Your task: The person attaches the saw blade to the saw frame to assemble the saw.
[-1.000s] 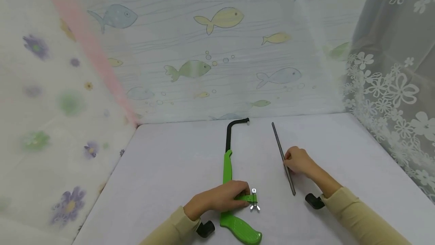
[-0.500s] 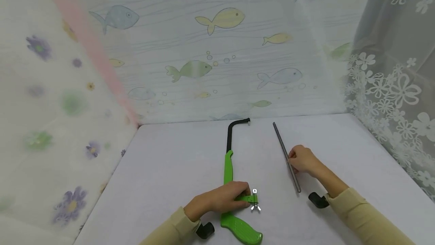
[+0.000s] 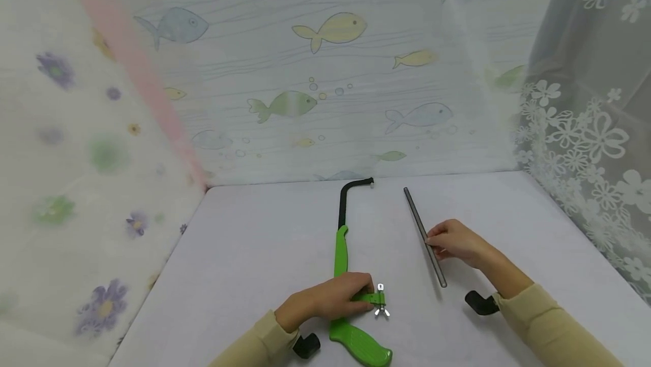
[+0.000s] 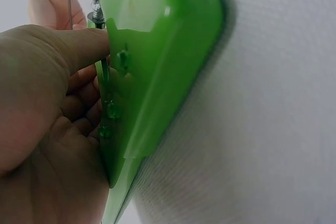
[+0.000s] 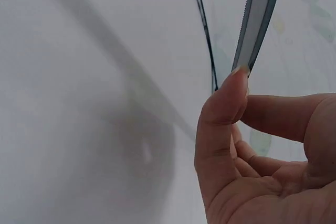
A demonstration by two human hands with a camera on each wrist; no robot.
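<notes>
My left hand [image 3: 335, 296] grips the green hacksaw frame [image 3: 342, 251] near its lower bracket, with the green handle [image 3: 362, 345] below the hand. In the left wrist view the thumb presses on the green body [image 4: 152, 66]. A silver wing nut [image 3: 381, 311] sticks out at the bracket's end. To the right, my right hand [image 3: 460, 242] pinches a hacksaw blade [image 3: 417, 214] between thumb and finger, slanted above the cloth. Fine teeth show along one edge of the blade [image 5: 258, 19] in the right wrist view.
White cloth [image 3: 254, 242] covers the table. A fish-print curtain [image 3: 305, 73] hangs along the back edge, flowered fabric [image 3: 76, 186] on the left and a lace curtain [image 3: 585, 129] on the right. Black wrist-worn pieces [image 3: 307, 346] sit by both sleeves.
The blade went slightly right, then back left; its shadow now shows apart from it. My right wrist has moved right. The left hand and hacksaw frame stay put.
</notes>
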